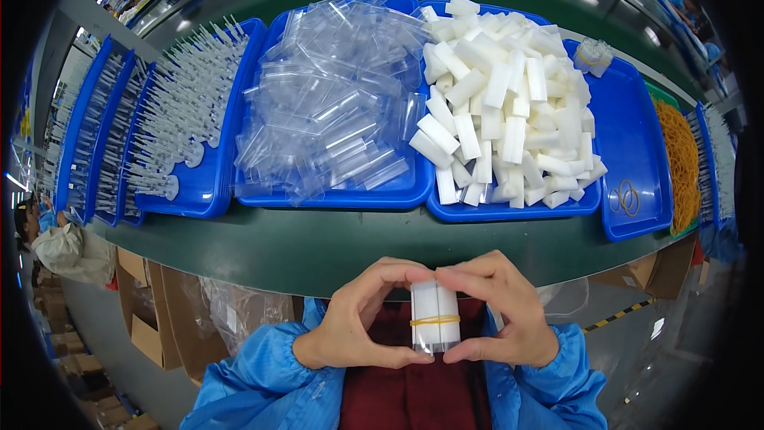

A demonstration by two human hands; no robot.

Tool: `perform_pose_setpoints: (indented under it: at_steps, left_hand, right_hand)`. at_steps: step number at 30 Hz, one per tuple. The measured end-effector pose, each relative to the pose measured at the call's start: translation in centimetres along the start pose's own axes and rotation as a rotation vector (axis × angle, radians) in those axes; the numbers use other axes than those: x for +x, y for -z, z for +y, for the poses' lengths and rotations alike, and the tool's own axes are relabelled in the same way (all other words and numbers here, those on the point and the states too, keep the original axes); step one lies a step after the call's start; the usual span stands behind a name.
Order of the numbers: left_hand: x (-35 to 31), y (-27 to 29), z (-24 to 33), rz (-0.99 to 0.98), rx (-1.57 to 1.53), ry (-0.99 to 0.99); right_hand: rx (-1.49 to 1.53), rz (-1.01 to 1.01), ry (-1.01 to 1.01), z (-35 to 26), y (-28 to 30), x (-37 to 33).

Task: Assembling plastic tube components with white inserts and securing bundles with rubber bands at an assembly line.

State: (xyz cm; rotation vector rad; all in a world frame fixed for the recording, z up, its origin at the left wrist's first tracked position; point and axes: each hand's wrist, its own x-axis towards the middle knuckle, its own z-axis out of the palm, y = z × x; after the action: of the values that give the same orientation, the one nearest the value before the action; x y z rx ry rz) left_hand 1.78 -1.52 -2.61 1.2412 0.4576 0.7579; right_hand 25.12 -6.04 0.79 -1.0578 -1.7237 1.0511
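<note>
Just past the table's near edge, in front of my body, I hold a small bundle (434, 308) of white blocks with clear plastic at its lower end. A yellow rubber band (434, 320) runs round its middle. My left hand (350, 322) grips it from the left, the forefinger at the top and the thumb near the bottom. On the other side my right hand (513, 314) does the same, its fingertips at the top edge and its thumb at the lower corner. How many blocks are in the bundle I cannot tell.
Beyond the table's near strip (318, 243) stand blue trays: one of clear plastic sleeves (326, 95), one heaped with white foam blocks (509, 103), and one with loose rubber bands (627, 199) and a banded bundle (593, 56). White nozzle-like parts (187, 95) fill trays leftward; orange rubber bands (678, 159) lie rightward.
</note>
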Motion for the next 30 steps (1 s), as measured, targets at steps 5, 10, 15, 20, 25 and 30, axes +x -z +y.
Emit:
perform_pose_setpoints:
  at_steps: [5,10,15,20,25,30]
  left_hand:
    - [0.0,-0.7,0.0,0.057,-0.083,0.059]
    - [0.1,-0.3,-0.1,0.057,0.0,0.042]
    - [0.9,-0.1,1.0,0.03,0.114,0.148]
    - [1.4,-0.5,1.9,0.073,-0.067,0.177]
    - [0.8,-0.4,1.1,0.098,-0.089,0.217]
    - [0.8,-0.6,0.5,0.123,-0.038,0.168]
  right_hand:
    - [0.02,-0.002,-0.006,0.1,0.3,0.4]
    - [-0.01,-0.028,0.032,0.9,0.5,0.2]
    - [0.109,-0.037,-0.076,0.3,0.9,0.9]
    - [0.338,0.056,-0.263,0.2,0.1,0.3]
    - [0.555,0.2,-0.384,0.7,-1.7,-0.3]
    - [0.459,0.144,-0.328,1.1,-1.5,-0.3]
